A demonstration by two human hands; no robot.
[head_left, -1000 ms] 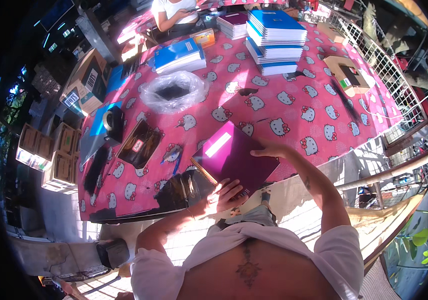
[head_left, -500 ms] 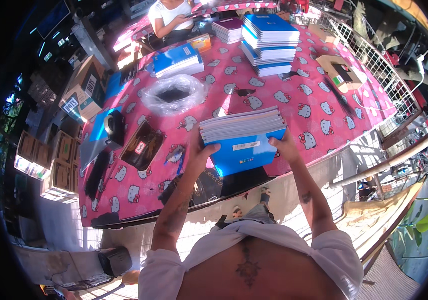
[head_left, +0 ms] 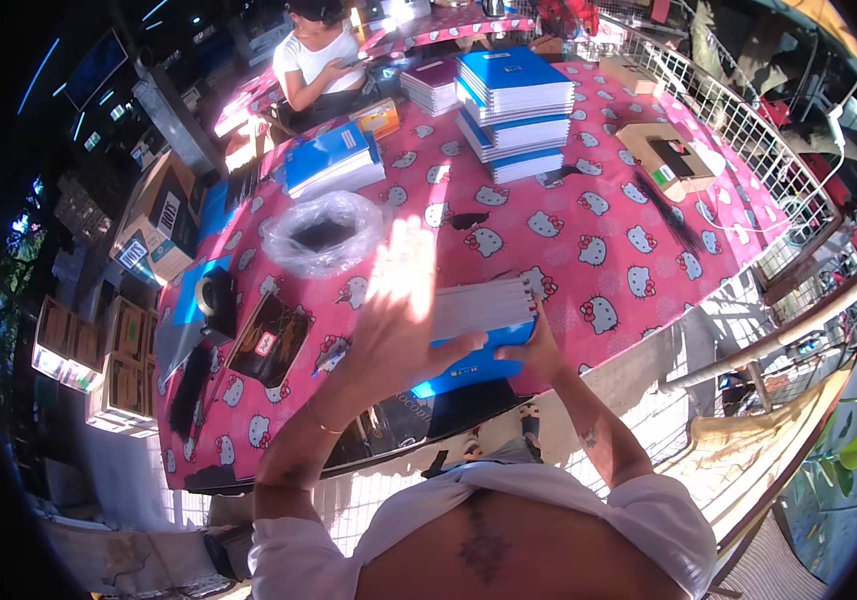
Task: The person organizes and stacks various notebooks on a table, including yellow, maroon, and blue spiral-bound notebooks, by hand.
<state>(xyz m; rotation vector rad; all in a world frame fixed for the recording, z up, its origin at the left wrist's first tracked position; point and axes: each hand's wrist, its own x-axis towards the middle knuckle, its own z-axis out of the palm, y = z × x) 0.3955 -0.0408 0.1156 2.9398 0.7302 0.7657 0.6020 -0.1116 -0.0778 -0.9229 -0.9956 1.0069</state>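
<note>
Both forearms came up from the lower edge toward the middle of the view. The left hand [head_left: 398, 300] was raised high, palm flat and facing away from the camera, fingers spread and extended, brightly lit by sun along the fingertips. Its wrist carried a thin band, and the forearm ran down and left to a white sleeve. The right hand [head_left: 536, 350] sat lower and to the right, fingers curled closed in a grip, thumb side up. Its forearm, marked with a small tattoo, angled down and right to the other white sleeve.
</note>
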